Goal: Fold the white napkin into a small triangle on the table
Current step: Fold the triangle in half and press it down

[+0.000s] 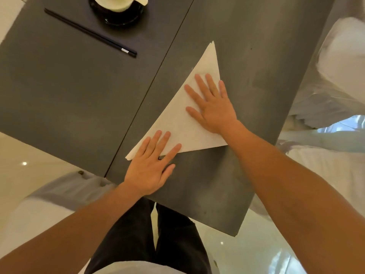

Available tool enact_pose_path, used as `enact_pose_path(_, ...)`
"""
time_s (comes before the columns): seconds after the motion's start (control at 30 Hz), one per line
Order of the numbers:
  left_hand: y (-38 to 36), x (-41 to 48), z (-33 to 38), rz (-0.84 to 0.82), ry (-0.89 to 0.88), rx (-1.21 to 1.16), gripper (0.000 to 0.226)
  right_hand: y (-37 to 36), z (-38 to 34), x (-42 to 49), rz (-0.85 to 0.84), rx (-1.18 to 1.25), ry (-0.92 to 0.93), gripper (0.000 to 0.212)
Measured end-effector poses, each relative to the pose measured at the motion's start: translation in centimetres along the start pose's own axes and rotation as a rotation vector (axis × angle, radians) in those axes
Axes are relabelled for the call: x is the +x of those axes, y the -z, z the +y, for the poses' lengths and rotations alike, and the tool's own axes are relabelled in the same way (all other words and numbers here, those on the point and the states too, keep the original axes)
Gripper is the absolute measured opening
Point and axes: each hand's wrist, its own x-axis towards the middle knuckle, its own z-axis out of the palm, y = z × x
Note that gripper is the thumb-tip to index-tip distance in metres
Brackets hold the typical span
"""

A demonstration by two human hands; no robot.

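The white napkin lies flat on the dark grey table, folded into a large triangle with one tip pointing away from me. My left hand rests flat with spread fingers on the napkin's near left corner, palm partly on the table. Over the triangle's right side my right hand presses flat, fingers apart. Neither hand grips anything.
A pair of black chopsticks lies at the far left. Behind them stands a black saucer carrying a white cup. White-covered chairs flank the table at the right and near left. The table's near edge is close to my legs.
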Motion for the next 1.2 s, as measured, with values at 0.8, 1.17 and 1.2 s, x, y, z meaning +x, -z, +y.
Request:
enact_pose_path(0.8, 0.0, -0.1, -0.1, 0.042, -0.012, -0.028, 0.058, 4.3, 0.0, 4.6, -0.001, 0.262, -0.393, 0.084)
enact_pose_path(1.17, 2.5, -1.4, -1.7, -0.070, 0.016, -0.020, 0.055, -0.1, -10.6, -15.0, -0.185, 0.265, -0.387, 0.068)
enact_pose_path(1.2, 2.7, -1.8, -2.0, -0.070, 0.041, -0.033, 0.055, 0.0, -10.2, -15.5, -0.198, 0.258, -0.393, 0.068)
